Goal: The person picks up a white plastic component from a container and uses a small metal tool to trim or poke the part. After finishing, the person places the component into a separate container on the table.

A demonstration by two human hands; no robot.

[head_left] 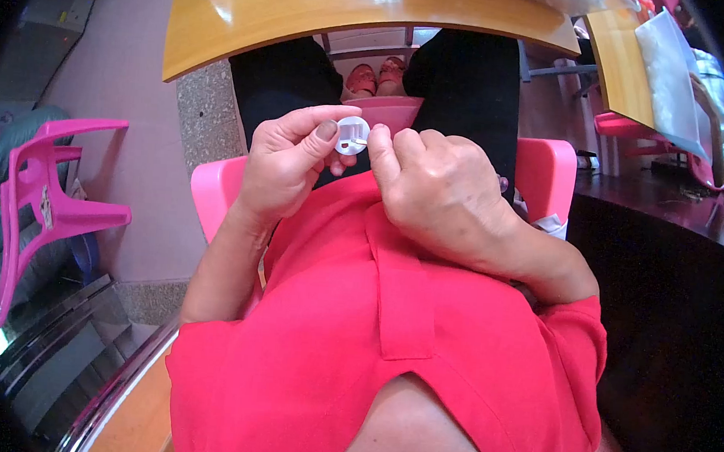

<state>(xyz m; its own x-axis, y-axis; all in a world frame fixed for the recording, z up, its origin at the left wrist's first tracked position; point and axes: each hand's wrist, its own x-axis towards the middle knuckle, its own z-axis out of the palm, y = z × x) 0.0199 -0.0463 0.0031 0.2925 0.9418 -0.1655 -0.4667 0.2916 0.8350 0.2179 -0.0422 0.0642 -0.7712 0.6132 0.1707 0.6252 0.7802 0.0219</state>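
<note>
Pinched between the thumb and fingers of my left hand (287, 167) is a small round white plastic piece (354, 133). Its face has a squarish recessed part, and a tiny dark reddish spot shows low on it. My right hand (444, 177) is closed just to the right of it, back of the hand upward. The thumb and forefinger of that hand press together at the piece's right edge, where a thin light sliver shows. What those fingers grip is too small to name. Both hands are held above my lap, in front of my red top (454, 348).
A wooden table (375, 7) spans the far side, with clear plastic bags on it. Below, a pink basin (381, 109) sits between my legs. At the left stands a pink plastic chair (69, 200). A white plastic bag (669, 79) rests on another table at the right.
</note>
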